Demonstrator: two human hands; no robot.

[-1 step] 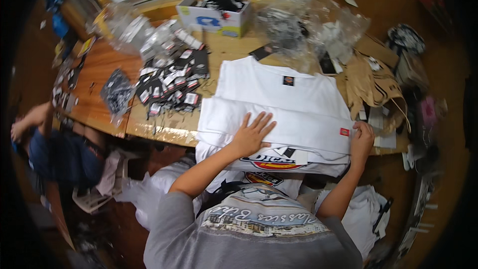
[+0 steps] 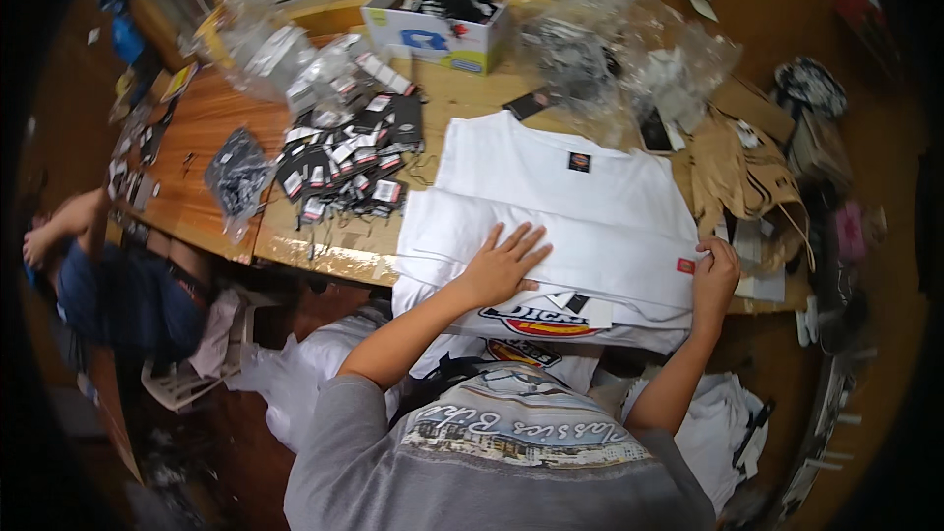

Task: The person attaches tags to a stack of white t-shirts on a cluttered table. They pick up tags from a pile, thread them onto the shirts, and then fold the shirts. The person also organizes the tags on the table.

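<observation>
A white T-shirt (image 2: 580, 206) lies folded on the wooden table (image 2: 211, 128), with a small dark label at its neck and a small red label (image 2: 685, 265) at its right edge. My left hand (image 2: 503, 264) rests flat on the shirt's near fold, fingers spread. My right hand (image 2: 714, 273) pinches the shirt's right edge beside the red label. Under it, more white shirts with a red and yellow print (image 2: 536, 323) hang over the table's front edge.
A heap of black and white hang tags (image 2: 344, 162) lies left of the shirt, near a dark bag of small items (image 2: 236, 177). Behind stand a white box (image 2: 438, 29) and clear plastic bags (image 2: 615, 59). Brown paper bags (image 2: 742, 172) lie right. Another person (image 2: 108, 285) sits left.
</observation>
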